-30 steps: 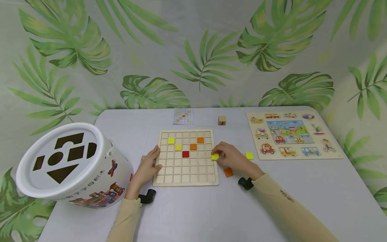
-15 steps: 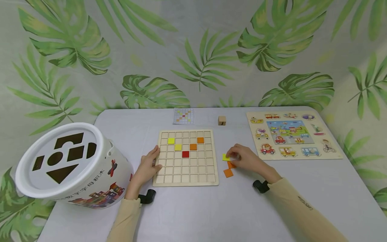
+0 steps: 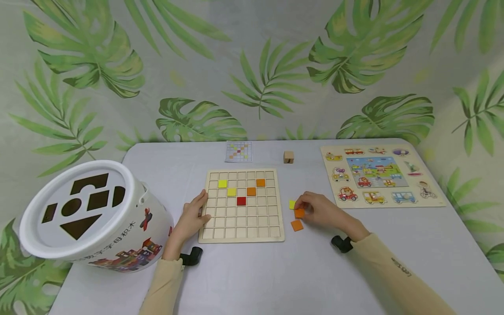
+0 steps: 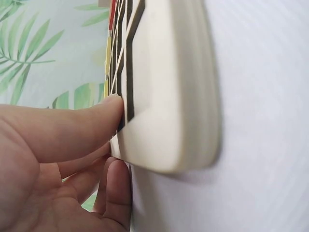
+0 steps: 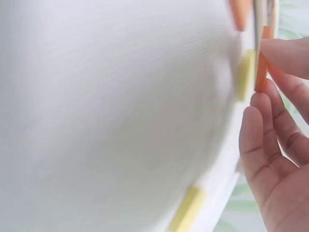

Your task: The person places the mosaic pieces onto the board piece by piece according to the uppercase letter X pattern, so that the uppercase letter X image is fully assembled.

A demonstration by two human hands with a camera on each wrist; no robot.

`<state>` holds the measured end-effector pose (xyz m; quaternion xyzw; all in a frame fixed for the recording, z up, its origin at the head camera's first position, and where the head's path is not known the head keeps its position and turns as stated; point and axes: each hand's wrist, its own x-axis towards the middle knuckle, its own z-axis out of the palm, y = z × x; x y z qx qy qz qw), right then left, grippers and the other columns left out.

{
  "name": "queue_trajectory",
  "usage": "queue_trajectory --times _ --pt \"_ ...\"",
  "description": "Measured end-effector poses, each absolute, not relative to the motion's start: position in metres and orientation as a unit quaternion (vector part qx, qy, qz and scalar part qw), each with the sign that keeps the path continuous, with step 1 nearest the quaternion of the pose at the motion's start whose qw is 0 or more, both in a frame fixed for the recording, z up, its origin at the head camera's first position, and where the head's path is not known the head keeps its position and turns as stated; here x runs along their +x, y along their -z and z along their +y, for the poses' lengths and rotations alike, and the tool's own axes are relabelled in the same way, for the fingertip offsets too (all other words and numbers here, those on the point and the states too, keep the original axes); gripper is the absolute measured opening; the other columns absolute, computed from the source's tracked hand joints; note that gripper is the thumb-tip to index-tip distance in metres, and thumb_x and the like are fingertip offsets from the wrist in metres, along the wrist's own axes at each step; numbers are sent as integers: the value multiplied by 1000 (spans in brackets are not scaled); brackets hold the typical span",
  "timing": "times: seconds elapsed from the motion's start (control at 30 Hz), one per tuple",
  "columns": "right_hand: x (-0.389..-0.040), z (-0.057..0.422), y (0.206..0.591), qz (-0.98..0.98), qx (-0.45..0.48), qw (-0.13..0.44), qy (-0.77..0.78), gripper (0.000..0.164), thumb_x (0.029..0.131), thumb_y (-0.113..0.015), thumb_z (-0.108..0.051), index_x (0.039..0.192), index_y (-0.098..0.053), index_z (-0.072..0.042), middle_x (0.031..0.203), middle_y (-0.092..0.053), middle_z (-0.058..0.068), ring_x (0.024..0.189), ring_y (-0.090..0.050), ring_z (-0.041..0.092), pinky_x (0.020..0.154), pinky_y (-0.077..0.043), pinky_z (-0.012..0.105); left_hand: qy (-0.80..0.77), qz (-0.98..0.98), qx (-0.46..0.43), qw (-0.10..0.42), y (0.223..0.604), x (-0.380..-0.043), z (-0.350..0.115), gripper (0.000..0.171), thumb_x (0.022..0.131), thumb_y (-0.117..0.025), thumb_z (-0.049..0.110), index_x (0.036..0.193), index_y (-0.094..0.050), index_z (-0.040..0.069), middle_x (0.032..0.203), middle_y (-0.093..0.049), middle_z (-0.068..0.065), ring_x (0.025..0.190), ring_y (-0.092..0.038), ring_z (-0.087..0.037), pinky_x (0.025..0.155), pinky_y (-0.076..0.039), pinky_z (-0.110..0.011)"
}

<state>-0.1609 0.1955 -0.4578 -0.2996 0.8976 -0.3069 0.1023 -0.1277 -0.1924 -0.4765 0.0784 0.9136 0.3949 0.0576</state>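
Note:
A wooden grid board (image 3: 244,222) lies flat on the table. Two yellow tiles, two orange tiles and a red tile (image 3: 241,201) sit in its cells. My left hand (image 3: 191,218) holds the board's left edge, thumb on the frame and fingers along the outer side. To the right of the board, my right hand (image 3: 320,211) pinches an orange tile (image 5: 261,70) between thumb and fingers. Beside those fingers lies a loose yellow tile (image 3: 292,204), and nearer me another orange tile (image 3: 297,225). The right wrist view shows a second loose yellow tile (image 5: 188,209), hidden in the head view.
A pattern card (image 3: 238,151) and a small wooden cube (image 3: 288,157) lie behind the board. At the back right is a vehicle puzzle board (image 3: 383,176). A white bucket (image 3: 151,227) with a shape-sorter lid stands at the left.
My right hand has moved right from the board's edge, where it had a yellow tile. That tile now lies on the table, and the hand has an orange one. My left hand stays put.

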Motion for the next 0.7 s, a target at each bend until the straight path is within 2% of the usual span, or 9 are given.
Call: queue_trajectory --times 0.2,0.7 --pt "-164 167 446 885 -298 110 341 24 77 -72 0 98 -66 -7 91 -57 -2 85 -52 18 74 -46 34 -399 912 74 59 477 -128 -192 68 85 -64 -6 143 -29 -11 154 -20 -21 107 -33 -33 83 -32 -37" --pt "-165 57 446 854 -369 138 339 20 82 -69 -2 102 -66 -7 96 -59 -2 89 -52 14 81 -44 27 -395 914 72 59 477 -128 -193 69 84 -64 -7 143 -30 -10 154 -21 -19 99 -33 -30 74 -34 -33"
